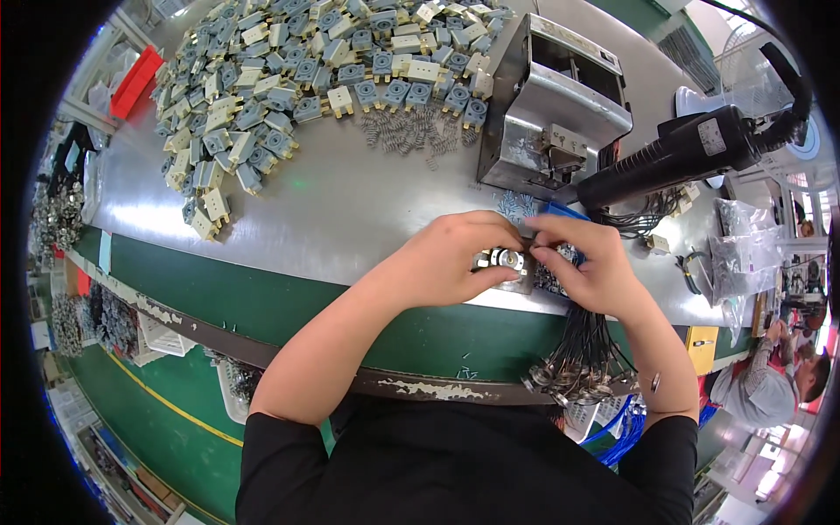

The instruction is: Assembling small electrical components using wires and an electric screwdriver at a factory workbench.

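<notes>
My left hand [459, 258] is closed around a small white-and-silver part with a round metal face [507, 259], holding it just above the near edge of the metal tabletop. Close on its right is my right hand [595, 267], thumb and forefinger pinched together. Whatever lies between those fingertips is too small to make out. Just beyond the hands lies a little heap of bluish screws [516, 206]. Below my right hand, a bundle of black cables with round metal ends [573, 367] hangs over the table's front edge.
A large pile of grey-and-cream blocks [306, 70] covers the far left, with loose springs [416, 129] beside it. A metal fixture [560, 114] stands beyond my hands. A black power screwdriver [674, 157] slants in from the right, near pliers [691, 273]. Another person [766, 394] sits far right.
</notes>
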Demonstrator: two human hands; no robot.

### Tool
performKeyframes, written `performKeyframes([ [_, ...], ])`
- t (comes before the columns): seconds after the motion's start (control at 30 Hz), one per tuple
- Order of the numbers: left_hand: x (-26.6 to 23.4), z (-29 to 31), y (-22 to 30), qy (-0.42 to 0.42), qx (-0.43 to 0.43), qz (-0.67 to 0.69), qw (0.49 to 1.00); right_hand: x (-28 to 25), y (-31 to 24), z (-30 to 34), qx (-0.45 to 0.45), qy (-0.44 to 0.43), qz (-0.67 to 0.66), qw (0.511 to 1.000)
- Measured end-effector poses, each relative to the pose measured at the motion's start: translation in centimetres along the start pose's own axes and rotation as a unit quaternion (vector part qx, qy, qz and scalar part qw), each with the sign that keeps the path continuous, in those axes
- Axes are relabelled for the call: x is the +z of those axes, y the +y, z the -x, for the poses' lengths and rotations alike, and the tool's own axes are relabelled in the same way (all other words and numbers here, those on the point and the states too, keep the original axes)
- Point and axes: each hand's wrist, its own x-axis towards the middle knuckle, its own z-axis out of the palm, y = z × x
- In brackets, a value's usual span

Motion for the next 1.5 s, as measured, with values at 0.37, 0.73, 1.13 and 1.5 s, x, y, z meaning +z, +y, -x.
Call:
performKeyframes([
  [0.37, 0.1, 0.0, -0.2, 0.007, -0.001, 0.007, 1.000, -0.7, -0.2, -0.8, 0.034, 0.003, 0.035, 0.999],
  [0.73, 0.1, -0.1, 0.0, 0.016, -0.032, 0.018, 0.999, -0.8, -0.2, -2.4, 0.062, -0.091, -0.008, 0.994],
  [1.13, 0.4, -0.4, 0.4, 0.014, -0.035, -0.003, 0.999, 0.4, 0.4, -0.8, -0.068, 0.004, 0.149, 0.987],
  [1.5, -0.2, -1.0, 0.6, -0.023, -0.014, -0.010, 1.000, -5.4, 2.1, -2.2, -0.220, 0.440, -0.131, 0.860],
])
